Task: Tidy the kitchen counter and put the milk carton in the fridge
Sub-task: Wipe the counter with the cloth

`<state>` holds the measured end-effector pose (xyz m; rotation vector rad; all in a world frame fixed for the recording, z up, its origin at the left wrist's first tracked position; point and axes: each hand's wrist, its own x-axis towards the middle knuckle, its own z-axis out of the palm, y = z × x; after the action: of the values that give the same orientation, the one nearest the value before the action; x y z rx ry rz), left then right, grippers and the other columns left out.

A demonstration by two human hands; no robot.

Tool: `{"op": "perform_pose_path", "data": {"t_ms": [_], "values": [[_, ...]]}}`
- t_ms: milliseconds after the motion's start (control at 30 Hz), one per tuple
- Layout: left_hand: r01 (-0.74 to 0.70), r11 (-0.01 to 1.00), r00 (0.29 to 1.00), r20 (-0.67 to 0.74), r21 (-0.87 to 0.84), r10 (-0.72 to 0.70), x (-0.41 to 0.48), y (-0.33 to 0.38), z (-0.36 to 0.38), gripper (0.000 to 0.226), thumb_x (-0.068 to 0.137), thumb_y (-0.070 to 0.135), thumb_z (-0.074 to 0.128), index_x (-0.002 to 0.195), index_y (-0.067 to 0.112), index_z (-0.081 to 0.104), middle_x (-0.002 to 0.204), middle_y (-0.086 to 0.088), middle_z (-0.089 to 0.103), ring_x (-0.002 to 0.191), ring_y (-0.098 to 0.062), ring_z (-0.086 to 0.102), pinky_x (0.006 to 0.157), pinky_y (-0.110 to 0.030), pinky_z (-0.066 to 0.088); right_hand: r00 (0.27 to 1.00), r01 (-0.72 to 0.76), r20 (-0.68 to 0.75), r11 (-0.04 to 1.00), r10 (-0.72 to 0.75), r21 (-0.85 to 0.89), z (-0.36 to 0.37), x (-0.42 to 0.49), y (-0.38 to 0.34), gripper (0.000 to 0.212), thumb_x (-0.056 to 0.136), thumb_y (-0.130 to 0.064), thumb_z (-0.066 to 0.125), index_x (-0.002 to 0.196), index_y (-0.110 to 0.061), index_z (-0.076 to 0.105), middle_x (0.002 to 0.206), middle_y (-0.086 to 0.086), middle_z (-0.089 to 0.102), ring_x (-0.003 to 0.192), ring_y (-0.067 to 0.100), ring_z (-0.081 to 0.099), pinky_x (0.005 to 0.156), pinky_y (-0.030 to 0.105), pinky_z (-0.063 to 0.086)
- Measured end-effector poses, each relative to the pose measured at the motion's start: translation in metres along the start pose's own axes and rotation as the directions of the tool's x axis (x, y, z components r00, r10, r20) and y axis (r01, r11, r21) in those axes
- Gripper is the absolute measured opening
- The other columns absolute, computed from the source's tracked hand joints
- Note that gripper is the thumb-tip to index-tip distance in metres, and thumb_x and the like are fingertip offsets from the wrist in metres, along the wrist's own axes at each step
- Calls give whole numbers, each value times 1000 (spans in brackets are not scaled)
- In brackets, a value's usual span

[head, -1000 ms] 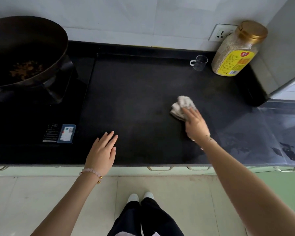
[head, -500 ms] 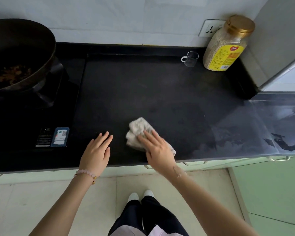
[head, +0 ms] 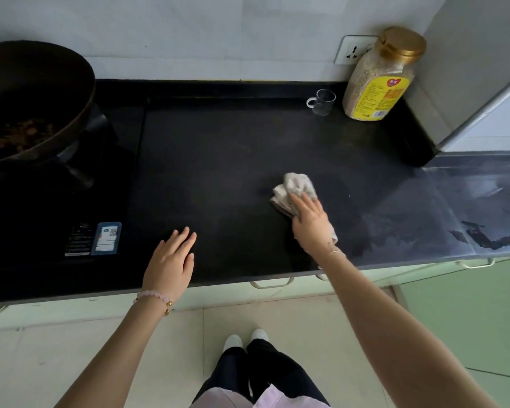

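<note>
A crumpled grey-white cloth (head: 295,185) lies on the black counter (head: 218,160), right of its middle. My right hand (head: 311,223) presses down on the cloth's near part with straight fingers. My left hand (head: 171,260) rests flat on the counter near its front edge, fingers straight, holding nothing. No milk carton or fridge is in view.
A dark wok (head: 27,104) with food scraps sits on the stove at the left. A small glass cup (head: 323,101) and a tall gold-lidded jar (head: 382,78) stand at the back right by a wall socket (head: 354,50). Labels (head: 106,238) sit on the stove's front.
My right hand slid the cloth from the front middle of the counter back to the right and farther in. My left hand stayed in place.
</note>
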<state>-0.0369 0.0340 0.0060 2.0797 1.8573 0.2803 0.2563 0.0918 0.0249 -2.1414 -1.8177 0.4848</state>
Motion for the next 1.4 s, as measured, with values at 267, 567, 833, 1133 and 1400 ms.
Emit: {"op": "perform_pose_path", "data": {"t_ms": [267,567,833,1133,1400], "values": [[-35,999,999,-26,38,36,-2,-3,5,44,94,5,58,138,5,53,149,-14,49,140,-36,41,116,-50,30,870,473,119,878,-479,74,35,-71,-47,50,87,-13,51,134,-28,49,144,-1,47,140,24,33,112,37,30],[-41,997,998,-41,61,44,0,-6,8,44,93,5,59,137,5,55,147,-15,51,139,-37,43,115,-51,32,995,66,-74,998,-66,0,-29,-40,66,46,90,-4,46,133,-17,53,141,3,50,137,21,37,115,23,17],[-48,995,998,-45,84,52,1,-7,8,44,89,3,66,132,2,59,141,-18,56,133,-40,49,110,-53,38,997,-73,36,997,72,8,-30,-32,61,52,92,-22,46,142,-28,38,154,-2,30,145,21,19,116,39,24],[-40,994,998,-43,105,45,3,-4,9,44,85,2,70,128,1,63,136,-20,60,129,-43,53,105,-56,42,919,-393,61,896,389,208,-62,-28,79,39,80,-48,52,105,-18,54,98,1,54,91,19,53,62,22,39],[-73,984,996,-32,160,79,2,-3,9,47,77,0,78,122,-1,66,130,-22,64,121,-45,59,97,-59,48,833,-554,275,716,481,426,-69,-22,64,24,73,-23,73,76,0,67,75,15,67,71,24,62,69,38,55]]}}
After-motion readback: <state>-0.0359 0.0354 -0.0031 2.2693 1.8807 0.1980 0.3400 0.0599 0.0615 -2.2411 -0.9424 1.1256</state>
